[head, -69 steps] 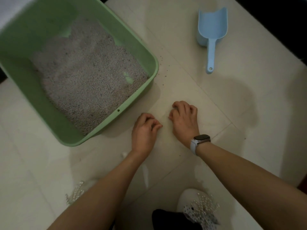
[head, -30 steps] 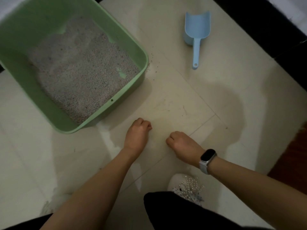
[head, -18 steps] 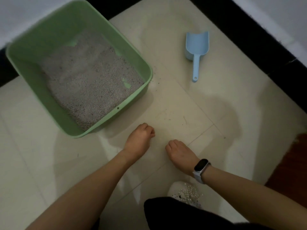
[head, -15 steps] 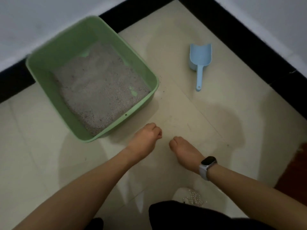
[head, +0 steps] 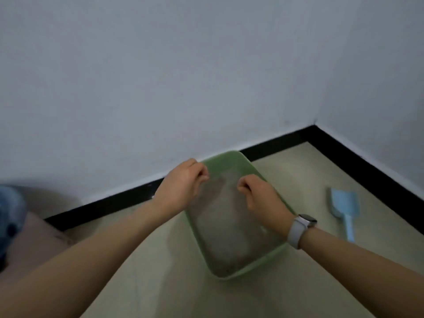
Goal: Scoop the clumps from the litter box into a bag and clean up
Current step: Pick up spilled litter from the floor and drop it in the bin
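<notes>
**catnoob:** Hands doing what?

**me:** Left hand [head: 181, 184] and right hand [head: 261, 196] both curled over the litter box [head: 243, 270], can't tell if they're holding anything. Scoop [head: 344, 210] lies on the floor [head: 298, 292], right of it.

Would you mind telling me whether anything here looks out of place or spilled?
Nothing clearly stands out. The blue scoop lies on the floor right of the green litter box, and no bag is visible. The blurred frame would hide any scattered grains.
</notes>
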Demonstrator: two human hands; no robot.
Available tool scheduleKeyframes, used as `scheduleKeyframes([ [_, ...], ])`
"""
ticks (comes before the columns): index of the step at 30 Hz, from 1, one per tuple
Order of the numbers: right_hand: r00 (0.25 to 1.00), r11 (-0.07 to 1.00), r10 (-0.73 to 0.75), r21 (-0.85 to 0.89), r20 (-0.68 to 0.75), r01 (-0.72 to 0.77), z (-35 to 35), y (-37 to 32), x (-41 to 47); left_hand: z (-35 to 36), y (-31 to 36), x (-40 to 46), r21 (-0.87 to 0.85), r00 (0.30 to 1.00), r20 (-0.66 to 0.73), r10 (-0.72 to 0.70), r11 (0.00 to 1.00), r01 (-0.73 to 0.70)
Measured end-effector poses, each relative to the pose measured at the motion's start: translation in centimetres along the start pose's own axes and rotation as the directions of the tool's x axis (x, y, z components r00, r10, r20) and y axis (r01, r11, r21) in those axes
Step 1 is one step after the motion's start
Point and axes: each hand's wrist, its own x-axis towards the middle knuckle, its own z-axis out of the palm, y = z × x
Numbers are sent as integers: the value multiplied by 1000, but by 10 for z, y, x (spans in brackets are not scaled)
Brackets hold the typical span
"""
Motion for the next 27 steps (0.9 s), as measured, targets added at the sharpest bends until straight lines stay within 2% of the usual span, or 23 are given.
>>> scheduleKeyframes([
  [4, 983, 986, -155, 79, 97, 148, 66, -103, 56, -78, -92, -58, 40, 952, -186, -242, 967, 253],
  [9, 928, 945, -302, 195, 219, 262, 179, -234, 99, -160, -191, -157, 30, 754, -427, -499, 826, 563],
  [12, 891, 928, -357, 210, 280, 306, 243, -302, 106, -191, -232, -212, -17, 631, -482, -608, 727, 687],
  [14, 866, 909, -407, 224, 289, 352, 279, -339, 109, -204, -258, -239, 5, 565, -473, -676, 639, 769],
  [16, 824, 891, -454, 182, 340, 416, 312, -365, 115, -211, -278, -255, 100, 515, -380, -768, 519, 849],
  [18, 743, 868, -450, 44, 496, 495, 335, -379, 121, -214, -288, -262, 200, 410, -207, -888, 371, 907],
  [19, 690, 835, -423, -43, 587, 549, 343, -380, 123, -212, -292, -264, 238, 380, -141, -914, 341, 909],
  [21, 632, 777, -342, -169, 696, 606, 349, -373, 125, -205, -295, -265, 290, 373, -110, -921, 330, 899],
  [24, 643, 772, -315, -206, 698, 602, 326, -350, 122, -193, -284, -256, 268, 398, -157, -904, 349, 898],
  [27, 708, 811, -369, -164, 602, 562, 280, -310, 124, -175, -261, -221, 202, 524, -242, -817, 486, 850],
])
